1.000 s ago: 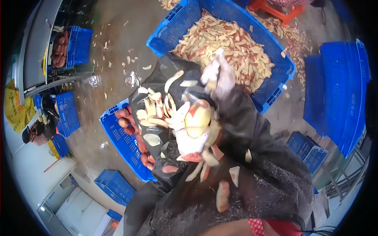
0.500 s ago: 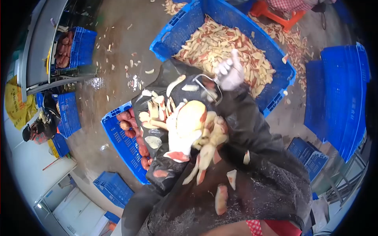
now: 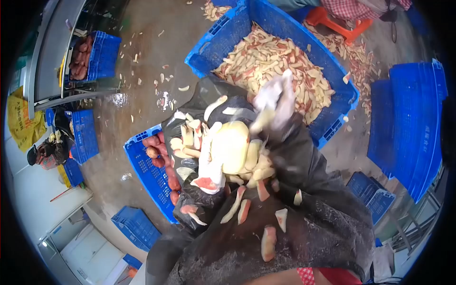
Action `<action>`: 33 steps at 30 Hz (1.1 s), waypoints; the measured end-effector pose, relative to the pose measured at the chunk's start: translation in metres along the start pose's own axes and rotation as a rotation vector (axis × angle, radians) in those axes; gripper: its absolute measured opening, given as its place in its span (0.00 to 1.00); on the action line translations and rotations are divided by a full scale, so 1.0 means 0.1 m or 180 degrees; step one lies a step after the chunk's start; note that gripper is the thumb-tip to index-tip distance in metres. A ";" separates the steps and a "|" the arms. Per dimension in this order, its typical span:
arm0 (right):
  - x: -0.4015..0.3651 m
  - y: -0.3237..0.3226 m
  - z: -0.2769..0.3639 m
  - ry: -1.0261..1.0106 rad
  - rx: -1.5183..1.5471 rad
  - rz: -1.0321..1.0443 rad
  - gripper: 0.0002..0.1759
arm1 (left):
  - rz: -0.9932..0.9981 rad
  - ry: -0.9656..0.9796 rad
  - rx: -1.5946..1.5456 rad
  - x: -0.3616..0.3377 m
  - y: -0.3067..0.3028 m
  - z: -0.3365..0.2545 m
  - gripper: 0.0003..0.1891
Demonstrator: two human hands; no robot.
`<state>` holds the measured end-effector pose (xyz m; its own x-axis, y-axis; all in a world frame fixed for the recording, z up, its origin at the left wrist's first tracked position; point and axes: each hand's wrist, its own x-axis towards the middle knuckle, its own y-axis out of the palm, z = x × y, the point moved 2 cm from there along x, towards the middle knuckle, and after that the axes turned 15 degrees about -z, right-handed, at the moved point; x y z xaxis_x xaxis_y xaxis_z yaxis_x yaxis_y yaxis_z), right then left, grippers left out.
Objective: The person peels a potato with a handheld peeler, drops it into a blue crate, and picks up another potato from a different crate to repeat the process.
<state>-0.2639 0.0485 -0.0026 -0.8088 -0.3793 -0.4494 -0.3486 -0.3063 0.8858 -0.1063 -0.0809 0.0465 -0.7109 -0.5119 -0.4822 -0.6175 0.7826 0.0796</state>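
My left hand (image 3: 209, 165), in a white glove with a red smear or peel on it, is closed around a large peeled potato (image 3: 230, 148), pale yellow, over my lap. To the upper right of the potato, my right hand (image 3: 277, 99) is smeared by motion, also white-gloved. It is closed on a wire-framed peeler, clear in the earlier view but blurred here. A pale strip (image 3: 262, 120) shows just below its fingers. Thick peel strips (image 3: 254, 161) heap beside the potato, and more lie over the dark apron (image 3: 313, 223).
A big blue crate (image 3: 344, 90) full of peelings stands ahead. A blue crate of red-skinned potatoes (image 3: 174, 180) sits at my left knee. Stacked blue crates (image 3: 408, 128) stand right. Another person's checked sleeve (image 3: 344, 8) shows near an orange stool (image 3: 335, 26). Peels litter the wet floor.
The red-skinned patch on the potato's right side no longer shows; that face is pale now. My right hand has turned and blurred, and peel strips on the lap have shifted.
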 end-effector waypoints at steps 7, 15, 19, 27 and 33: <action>0.14 -0.12 0.02 0.0435 0.0800 0.0191 0.27 | 0.0287 -0.1806 -0.1326 -0.03 -0.14 -0.11 0.31; -0.19 0.19 -0.34 0.0863 -0.1086 -0.0693 0.26 | 0.0629 0.1614 0.2069 -0.25 0.18 -0.40 0.36; 0.24 0.02 0.11 0.0119 -0.0638 -0.0815 0.23 | 0.0741 0.2522 0.2908 -0.34 0.13 -0.36 0.42; 0.06 -0.06 -0.10 0.0055 -0.0107 0.0184 0.26 | 0.1509 0.2226 0.2209 0.04 -0.06 -0.45 0.31; 0.27 -0.16 -0.09 -0.0070 -0.0127 -0.0495 0.25 | 0.0728 0.0156 0.1025 0.00 -0.07 -0.48 0.37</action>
<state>-0.2760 0.0357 -0.0295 -0.7569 -0.3055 -0.5777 -0.4517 -0.3943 0.8003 -0.1179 -0.1030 0.0876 -0.8380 -0.3218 -0.4408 -0.3097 0.9454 -0.1014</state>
